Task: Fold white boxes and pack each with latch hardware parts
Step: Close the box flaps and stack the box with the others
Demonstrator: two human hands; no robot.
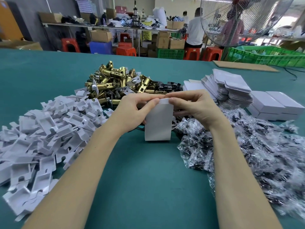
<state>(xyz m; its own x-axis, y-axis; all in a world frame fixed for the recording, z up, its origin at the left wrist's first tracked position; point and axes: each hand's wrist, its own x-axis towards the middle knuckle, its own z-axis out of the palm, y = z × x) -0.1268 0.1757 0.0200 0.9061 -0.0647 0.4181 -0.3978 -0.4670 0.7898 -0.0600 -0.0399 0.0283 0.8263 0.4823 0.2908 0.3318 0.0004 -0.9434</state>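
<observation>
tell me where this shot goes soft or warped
Head view: the white box held by the left hand and right hand is sharp; the bagged screws smear toward the right edge; wide-angle bending curves the table edge; lighting is even, with soft shadows.

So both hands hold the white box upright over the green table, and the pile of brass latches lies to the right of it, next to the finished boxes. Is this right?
Not quite. The head view shows the left hand and right hand holding the white box upright, but the brass latches lie behind it, toward the left. Beside the finished boxes on the right are flat box blanks.
</observation>
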